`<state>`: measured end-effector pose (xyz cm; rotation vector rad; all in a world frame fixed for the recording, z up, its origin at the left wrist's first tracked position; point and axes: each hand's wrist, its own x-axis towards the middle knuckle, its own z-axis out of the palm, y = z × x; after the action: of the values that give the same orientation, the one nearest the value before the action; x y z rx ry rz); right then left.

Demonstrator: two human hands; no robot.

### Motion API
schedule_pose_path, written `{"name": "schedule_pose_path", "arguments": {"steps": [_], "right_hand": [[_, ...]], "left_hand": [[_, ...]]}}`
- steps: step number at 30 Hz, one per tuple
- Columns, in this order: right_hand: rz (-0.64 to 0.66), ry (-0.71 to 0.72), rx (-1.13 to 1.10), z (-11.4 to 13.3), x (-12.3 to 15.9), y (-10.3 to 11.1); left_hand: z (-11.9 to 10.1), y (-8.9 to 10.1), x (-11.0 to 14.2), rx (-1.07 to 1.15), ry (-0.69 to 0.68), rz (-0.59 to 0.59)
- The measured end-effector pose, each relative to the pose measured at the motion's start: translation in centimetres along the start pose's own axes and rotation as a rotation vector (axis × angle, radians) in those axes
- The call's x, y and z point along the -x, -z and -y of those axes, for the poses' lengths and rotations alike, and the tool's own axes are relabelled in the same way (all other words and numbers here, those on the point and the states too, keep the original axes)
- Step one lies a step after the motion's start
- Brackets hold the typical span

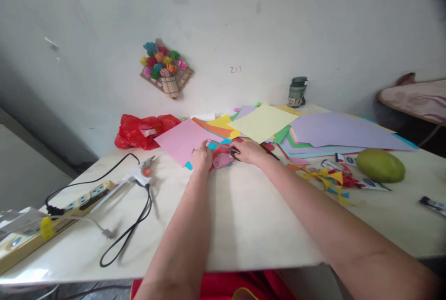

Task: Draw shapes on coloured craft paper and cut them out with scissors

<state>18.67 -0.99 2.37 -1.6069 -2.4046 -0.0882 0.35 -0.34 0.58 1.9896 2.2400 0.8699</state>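
Observation:
My right hand (249,151) is closed round the dark handles of a pair of scissors (220,145). The blades point left, toward my left hand. My left hand (201,157) has its fingers pinched together by the blade tips, and what they hold is too small to make out. Just behind it lies a pink sheet of paper (184,141). Below the scissors, between both hands, are crumpled pink paper pieces (222,161) with red and blue paper around them.
Coloured sheets (334,129) cover the table's back right. A red plastic bag (130,133) sits back left. At left lie a glue gun (142,174) and power strip (87,200); at right, yellow paper scraps (325,179), glue tubes and a green fruit (380,165). A tumbler (297,93) stands behind.

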Motion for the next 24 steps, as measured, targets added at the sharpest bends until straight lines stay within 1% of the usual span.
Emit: {"name": "schedule_pose_path", "arguments": {"steps": [3,8,11,14,16,17,18,20,21,22,24], "right_hand": [[0.016,-0.013,-0.016,-0.1,-1.0,-0.2],[0.05,-0.026,-0.055,0.0,-2.3,-0.1],[0.009,-0.077,-0.045,0.2,-2.3,0.1],[-0.06,-0.166,-0.023,0.3,-2.1,0.2],[-0.098,-0.228,-0.019,0.3,-1.8,0.2],[-0.115,-0.25,-0.024,0.3,-1.7,0.1],[-0.133,-0.262,-0.034,0.4,-1.5,-0.1],[-0.164,-0.251,-0.061,0.6,-1.2,-0.6],[-0.18,-0.232,-0.07,0.7,-1.0,-0.8],[-0.189,-0.21,-0.077,0.9,-0.9,-1.1],[-0.174,-0.159,-0.081,1.2,-0.6,-1.7]], "left_hand": [[-0.2,0.0,0.1,-0.069,-0.01,0.024],[0.1,-0.4,0.0,-0.104,-0.08,0.073],[0.7,-0.8,-0.3,-0.057,-0.082,0.083],[0.9,-1.0,-0.5,0.042,-0.014,0.1],[0.7,-0.9,-0.5,0.086,0.012,0.076],[0.6,-0.8,-0.5,0.102,0.019,0.034],[0.5,-0.6,-0.5,0.117,0.035,-0.034],[0.6,0.0,-0.6,0.154,0.127,-0.221],[0.9,0.3,-0.7,0.172,0.207,-0.324],[1.3,0.5,-0.8,0.188,0.315,-0.412],[2.6,0.9,-1.3,0.202,0.503,-0.535]]}}
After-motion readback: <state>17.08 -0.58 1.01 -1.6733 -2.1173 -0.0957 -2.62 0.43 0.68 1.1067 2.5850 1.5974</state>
